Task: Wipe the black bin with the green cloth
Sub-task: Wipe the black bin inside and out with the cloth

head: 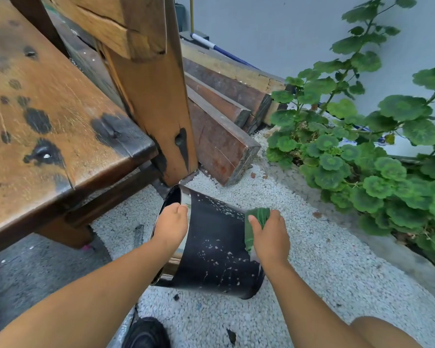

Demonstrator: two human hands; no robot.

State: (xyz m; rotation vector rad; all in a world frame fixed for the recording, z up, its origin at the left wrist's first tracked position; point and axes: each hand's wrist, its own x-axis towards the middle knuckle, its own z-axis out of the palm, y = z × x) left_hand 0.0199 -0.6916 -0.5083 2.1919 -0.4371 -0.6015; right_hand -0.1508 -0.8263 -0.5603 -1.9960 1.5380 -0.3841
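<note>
The black bin [211, 249] is tipped on its side over white gravel, its open mouth facing left and its base to the lower right. Pale specks dot its outer wall. My left hand [172, 224] grips the rim at the mouth, fingers curled inside. My right hand [270, 237] holds the bunched green cloth [258, 218] and presses it against the bin's right side, close to the base. Part of the cloth is hidden under my fingers.
A stained wooden bench [50, 116] with a thick leg [158, 101] stands at the left. Stacked timber beams [221, 121] lie behind the bin. Green leafy plants [377, 151] fill the right. White gravel [324, 272] covers the ground; a black shoe [146, 334] shows below.
</note>
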